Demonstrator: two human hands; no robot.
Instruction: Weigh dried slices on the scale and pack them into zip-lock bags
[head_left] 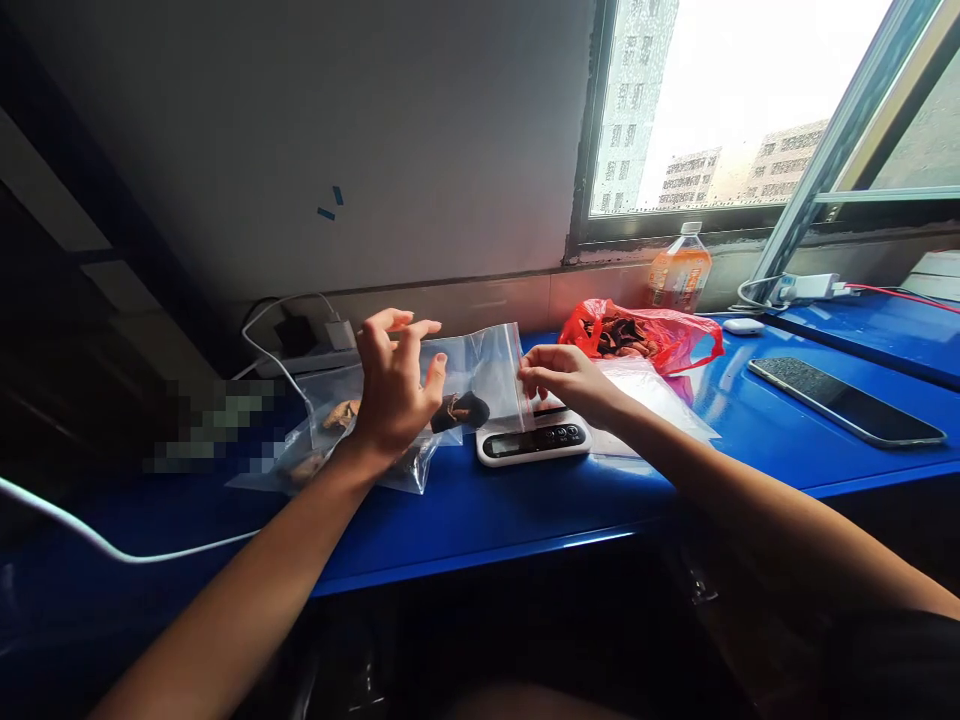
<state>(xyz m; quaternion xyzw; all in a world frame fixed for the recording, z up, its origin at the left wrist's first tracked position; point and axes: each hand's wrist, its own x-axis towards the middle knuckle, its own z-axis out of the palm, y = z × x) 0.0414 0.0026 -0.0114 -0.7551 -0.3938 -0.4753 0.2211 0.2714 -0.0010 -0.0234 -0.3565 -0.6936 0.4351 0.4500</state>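
A clear zip-lock bag (491,372) with dark brown dried pieces (466,410) in its lower end lies on its side, its zip edge toward the right. The fingers of my right hand (561,376) pinch that zip edge above a small white digital scale (534,440). My left hand (401,385) is raised over the bag's other end, fingers apart and curved, with nothing in them. Behind and below the left hand are more clear bags (304,462) with light brown dried pieces.
A red plastic bag (637,335) of dried slices stands behind a stack of flat clear bags (652,410). A phone (847,400), a white case (742,326) and a drink bottle (680,270) are on the right. A white cable (135,557) crosses the left side.
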